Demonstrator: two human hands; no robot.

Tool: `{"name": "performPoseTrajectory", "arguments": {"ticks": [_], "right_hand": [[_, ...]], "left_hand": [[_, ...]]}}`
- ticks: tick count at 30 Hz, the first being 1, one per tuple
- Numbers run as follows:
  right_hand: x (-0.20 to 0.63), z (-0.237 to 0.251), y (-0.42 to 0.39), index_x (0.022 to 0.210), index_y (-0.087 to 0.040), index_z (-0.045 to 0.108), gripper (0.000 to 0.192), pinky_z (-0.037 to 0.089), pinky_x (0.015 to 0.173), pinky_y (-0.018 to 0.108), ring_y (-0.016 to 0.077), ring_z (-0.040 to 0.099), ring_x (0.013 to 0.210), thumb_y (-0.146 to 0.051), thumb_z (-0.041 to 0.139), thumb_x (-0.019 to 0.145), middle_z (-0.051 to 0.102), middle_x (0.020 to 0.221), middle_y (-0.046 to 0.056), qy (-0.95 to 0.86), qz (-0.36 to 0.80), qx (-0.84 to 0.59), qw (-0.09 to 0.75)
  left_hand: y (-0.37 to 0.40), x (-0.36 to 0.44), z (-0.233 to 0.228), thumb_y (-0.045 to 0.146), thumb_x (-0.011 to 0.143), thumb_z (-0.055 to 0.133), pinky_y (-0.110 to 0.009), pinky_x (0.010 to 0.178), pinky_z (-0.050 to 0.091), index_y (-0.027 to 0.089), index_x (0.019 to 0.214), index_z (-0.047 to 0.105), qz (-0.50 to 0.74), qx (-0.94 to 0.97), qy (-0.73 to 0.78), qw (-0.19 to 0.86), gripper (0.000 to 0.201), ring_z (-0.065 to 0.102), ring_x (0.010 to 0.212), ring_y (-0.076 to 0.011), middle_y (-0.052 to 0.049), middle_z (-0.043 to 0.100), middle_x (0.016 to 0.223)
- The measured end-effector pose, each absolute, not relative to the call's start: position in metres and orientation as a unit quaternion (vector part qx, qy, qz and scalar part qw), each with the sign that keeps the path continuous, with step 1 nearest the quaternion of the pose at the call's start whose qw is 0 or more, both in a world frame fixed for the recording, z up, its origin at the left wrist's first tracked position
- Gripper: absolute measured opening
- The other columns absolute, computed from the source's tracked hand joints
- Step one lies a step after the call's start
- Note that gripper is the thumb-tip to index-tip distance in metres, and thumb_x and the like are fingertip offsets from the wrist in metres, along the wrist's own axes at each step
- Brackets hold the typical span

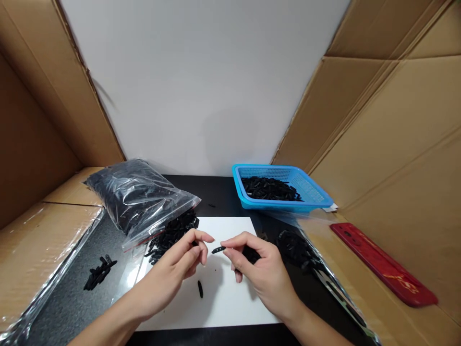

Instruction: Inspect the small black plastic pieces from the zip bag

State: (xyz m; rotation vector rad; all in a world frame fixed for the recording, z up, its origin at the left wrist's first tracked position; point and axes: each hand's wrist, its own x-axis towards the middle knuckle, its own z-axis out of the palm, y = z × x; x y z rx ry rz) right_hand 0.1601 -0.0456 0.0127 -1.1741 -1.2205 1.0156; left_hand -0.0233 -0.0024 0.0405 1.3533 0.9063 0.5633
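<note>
My right hand (pixel 257 264) pinches a small black elongated piece (pixel 218 250) between thumb and fingertips; light dots show along it. Just left of that piece is my left hand (pixel 185 257), fingers loosely curled, with index finger and thumb apart. A dark spot shows between them, and I cannot tell whether it is a piece or the background. Both hands are above a white sheet (pixel 230 307). Another black piece (pixel 200 289) lies on the sheet below them. A heap of similar pieces (pixel 173 235) is behind my left hand. Some dark pieces are partly hidden behind my right hand.
A clear zip bag (pixel 144 192) full of black pieces lies at the back left. The blue basket (pixel 284 207) at the back right holds many more. A small cluster (pixel 100 273) lies left, dark pieces (pixel 295 247) right. A red case (pixel 382 264) rests beside the cardboard wall (pixel 403 144).
</note>
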Motion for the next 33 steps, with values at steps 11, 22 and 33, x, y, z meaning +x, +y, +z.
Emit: {"name": "performPoseTrajectory", "arguments": {"ticks": [11,22,33], "right_hand": [[0.161,0.011,-0.047,0.079,-0.017,0.072,0.024,0.043,0.043,0.024,0.0108,0.049,0.042,-0.041,0.070,0.080,0.056,0.054,-0.002,-0.497,0.434,-0.505,0.556],[0.162,0.003,-0.041,0.074,-0.018,0.055,0.032,0.030,0.039,0.017,0.0044,0.043,0.038,-0.046,0.067,0.084,0.052,0.054,-0.006,-0.430,0.541,-0.493,0.528],[0.160,-0.002,-0.038,0.070,-0.018,0.049,0.037,0.024,0.037,0.015,0.0017,0.039,0.035,-0.046,0.069,0.083,0.054,0.053,-0.006,-0.389,0.583,-0.477,0.530]], "left_hand": [[0.004,-0.018,0.024,0.044,0.087,0.062,-0.023,0.051,0.021,0.021,0.080,0.047,0.333,0.489,0.413,0.692,0.027,0.032,0.052,-0.0097,-0.002,0.069,0.066],[0.002,-0.013,0.020,0.050,0.071,0.077,-0.021,0.049,0.017,0.015,0.066,0.060,0.344,0.415,0.466,0.702,0.040,0.024,0.050,-0.0057,0.001,0.061,0.066],[0.000,-0.011,0.017,0.047,0.065,0.083,-0.022,0.050,0.016,0.018,0.092,0.075,0.323,0.384,0.491,0.712,0.041,0.025,0.052,-0.0067,-0.002,0.070,0.074]]}}
